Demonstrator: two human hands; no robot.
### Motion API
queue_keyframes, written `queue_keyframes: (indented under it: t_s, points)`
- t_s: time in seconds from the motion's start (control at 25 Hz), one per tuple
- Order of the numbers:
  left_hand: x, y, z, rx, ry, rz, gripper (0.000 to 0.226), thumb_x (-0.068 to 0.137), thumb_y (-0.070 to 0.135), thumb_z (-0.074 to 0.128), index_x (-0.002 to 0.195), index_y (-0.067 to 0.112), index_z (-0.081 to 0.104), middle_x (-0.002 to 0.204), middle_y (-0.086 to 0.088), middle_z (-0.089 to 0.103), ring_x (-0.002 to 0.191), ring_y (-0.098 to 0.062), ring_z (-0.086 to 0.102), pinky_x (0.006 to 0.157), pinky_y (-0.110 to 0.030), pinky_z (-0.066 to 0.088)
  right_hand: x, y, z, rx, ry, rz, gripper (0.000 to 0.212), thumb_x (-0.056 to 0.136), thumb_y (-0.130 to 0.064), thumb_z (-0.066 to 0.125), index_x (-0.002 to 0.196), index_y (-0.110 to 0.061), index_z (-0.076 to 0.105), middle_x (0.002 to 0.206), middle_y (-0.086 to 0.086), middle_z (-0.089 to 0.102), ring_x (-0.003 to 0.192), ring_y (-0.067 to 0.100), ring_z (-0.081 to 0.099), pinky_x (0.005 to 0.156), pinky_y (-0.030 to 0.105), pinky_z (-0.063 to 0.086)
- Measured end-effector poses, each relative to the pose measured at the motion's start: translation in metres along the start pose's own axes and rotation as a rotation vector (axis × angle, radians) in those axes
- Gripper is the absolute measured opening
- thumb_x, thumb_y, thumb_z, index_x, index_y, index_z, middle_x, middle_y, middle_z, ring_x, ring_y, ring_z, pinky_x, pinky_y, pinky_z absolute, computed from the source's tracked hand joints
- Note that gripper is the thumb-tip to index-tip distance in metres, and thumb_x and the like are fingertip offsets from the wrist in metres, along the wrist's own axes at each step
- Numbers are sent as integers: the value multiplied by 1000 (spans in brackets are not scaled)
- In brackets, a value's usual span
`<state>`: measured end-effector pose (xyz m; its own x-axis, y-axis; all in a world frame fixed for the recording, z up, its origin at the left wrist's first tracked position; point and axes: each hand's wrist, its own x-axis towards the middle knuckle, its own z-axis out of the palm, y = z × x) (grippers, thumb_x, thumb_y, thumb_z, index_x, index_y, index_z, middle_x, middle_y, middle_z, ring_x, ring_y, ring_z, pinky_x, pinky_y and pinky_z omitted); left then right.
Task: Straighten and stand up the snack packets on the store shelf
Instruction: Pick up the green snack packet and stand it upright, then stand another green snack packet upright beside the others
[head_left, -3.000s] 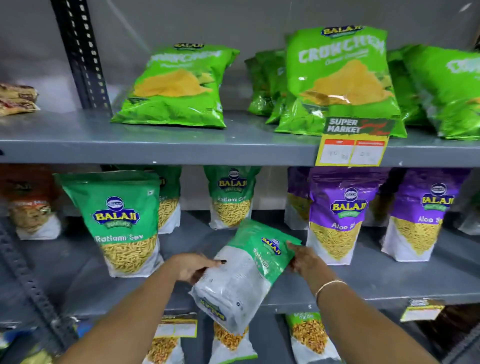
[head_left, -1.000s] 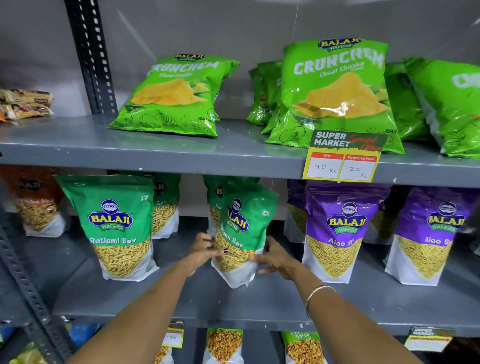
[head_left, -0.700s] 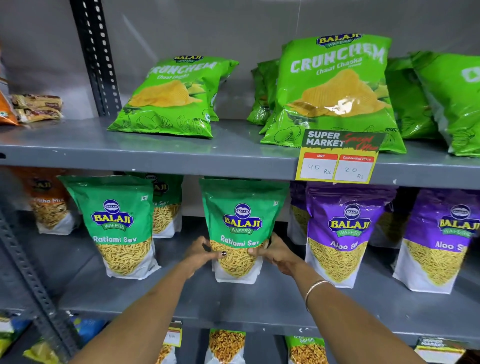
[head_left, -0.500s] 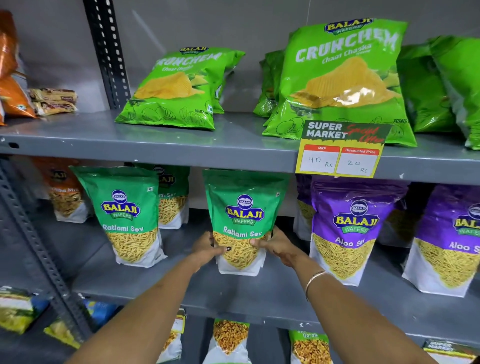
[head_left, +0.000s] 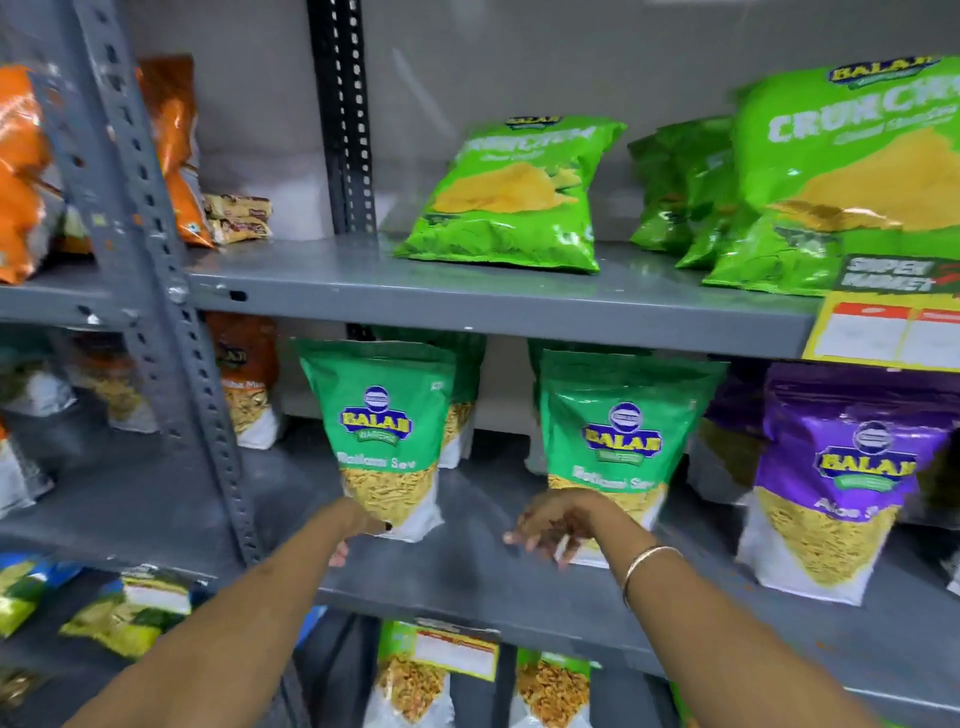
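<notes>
On the middle shelf (head_left: 467, 582) two green Ratlami Sev packets (head_left: 387, 426) stand at the front, beside one purple Aloo Sev packet (head_left: 836, 478). One price tag (head_left: 883, 332) hangs from the upper shelf (head_left: 467, 306).

I read "BALAJI" on a yellow-and-blue badge on the left green pouch (head_left: 382, 441) standing on the middle shelf, with "Ratlami Sev" below it, blurred. The centre green pouch (head_left: 621, 441) carries the same badge and the same blurred words. On the purple pouch (head_left: 852, 478) at the right of the frame I see "BALAJI" and a line starting "Aloo S". At upper right, the big green chip bag (head_left: 852, 171) shows "BALAJI" and "CRUNCH", cut by the frame edge. The price tag (head_left: 893, 306) reads "SUPER MARKET"; its numbers are too blurred.
</notes>
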<state>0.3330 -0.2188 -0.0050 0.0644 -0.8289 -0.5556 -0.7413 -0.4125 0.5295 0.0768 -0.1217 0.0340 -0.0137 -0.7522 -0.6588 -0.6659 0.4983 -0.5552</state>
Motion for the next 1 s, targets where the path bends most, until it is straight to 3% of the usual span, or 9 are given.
queue_keyframes:
  t_s: [0.08, 0.16, 0.28, 0.32, 0.4, 0.48, 0.68, 0.8, 1.0]
  points:
    - [29, -20, -27, -94, 103, 162, 82, 75, 26, 76, 139, -1, 33, 138, -19, 48, 121, -33, 53, 96, -40, 46, 28, -34, 31, 156, 182, -101, 68, 85, -28, 67, 141, -11, 32, 133, 9, 49, 113, 21, 58, 87, 32, 48]
    - [51, -27, -40, -188, 86, 381, 95, 72, 15, 78, 146, 2, 20, 154, -14, 28, 139, -29, 34, 110, -39, 35, 45, -64, 59, 349, 292, -211, 93, 83, -22, 69, 151, -6, 8, 160, 4, 16, 144, 22, 26, 111, 34, 34]
    - [73, -30, -44, -275, -23, 545, 74, 72, 5, 76, 136, 3, 38, 144, -14, 45, 131, -26, 44, 101, -30, 40, 60, -92, 82, 552, 358, -330, 78, 81, -6, 70, 144, -4, 25, 153, 12, 34, 132, 24, 44, 105, 28, 44]
    - [76, -30, -43, -302, -63, 576, 64, 72, 3, 75, 129, 4, 46, 138, -16, 53, 126, -27, 50, 99, -32, 43, 61, -95, 87, 602, 362, -352, 70, 82, -2, 68, 141, -4, 32, 148, 13, 42, 116, 19, 56, 90, 16, 51]
    - [78, -33, -39, -325, -95, 603, 46, 72, 4, 75, 114, 7, 56, 128, -17, 61, 119, -29, 57, 102, -42, 46, 58, -100, 97, 640, 387, -358, 59, 84, 2, 64, 137, -4, 39, 141, 16, 50, 83, 1, 56, 51, -1, 47]
    - [74, -38, -37, -329, -85, 611, 37, 73, 8, 75, 103, 14, 56, 123, -16, 64, 116, -29, 58, 102, -42, 46, 56, -99, 105, 662, 446, -339, 55, 85, 2, 64, 135, -2, 43, 139, 19, 52, 74, -4, 50, 39, 0, 41]
    - [50, -55, -36, -240, -115, 588, 54, 73, 16, 76, 119, 4, 49, 129, -15, 59, 114, -23, 56, 90, -28, 41, 34, -91, 125, 635, 501, -275, 59, 83, -3, 67, 136, -4, 40, 139, 17, 51, 82, 4, 54, 41, 4, 44]
    - [37, -67, -37, -128, -46, 574, 59, 72, 23, 78, 120, 3, 50, 130, -15, 60, 119, -28, 55, 100, -36, 44, 23, -85, 137, 602, 499, -263, 61, 82, -9, 69, 136, -6, 40, 141, 13, 51, 103, 15, 49, 53, 13, 41]
    - [20, -77, -37, -96, -44, 566, 63, 71, 22, 79, 123, 2, 50, 131, -17, 58, 120, -30, 55, 103, -40, 44, 15, -80, 148, 582, 496, -276, 59, 82, -9, 69, 135, -6, 44, 140, 12, 53, 106, 17, 50, 55, 11, 37]
